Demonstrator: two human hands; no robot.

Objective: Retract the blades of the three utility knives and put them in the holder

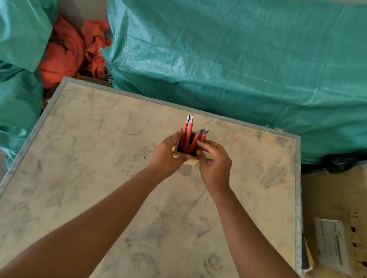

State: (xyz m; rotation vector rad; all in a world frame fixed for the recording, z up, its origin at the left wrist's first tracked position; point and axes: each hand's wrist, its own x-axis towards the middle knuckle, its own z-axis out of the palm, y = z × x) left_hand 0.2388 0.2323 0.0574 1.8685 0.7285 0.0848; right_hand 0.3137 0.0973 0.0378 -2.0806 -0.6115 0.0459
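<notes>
Both hands were up at the holder [180, 153], a small wooden box that stood toward the far side of the table [106, 176]. The left hand [167, 155] cupped the box's left side, fingers curled against its wall. The right hand [215, 162] came in from the other side, its fingertips [200, 143] pinched on a red knife [201, 136] that leaned at the box's right edge. More red knives [188, 131] stood upright in the box, metal tips poking above the rim; whether three were in there, I couldn't tell. Green tarps [254, 55] lay bunched beyond the table, with an orange cloth [62, 53] wedged between them.
</notes>
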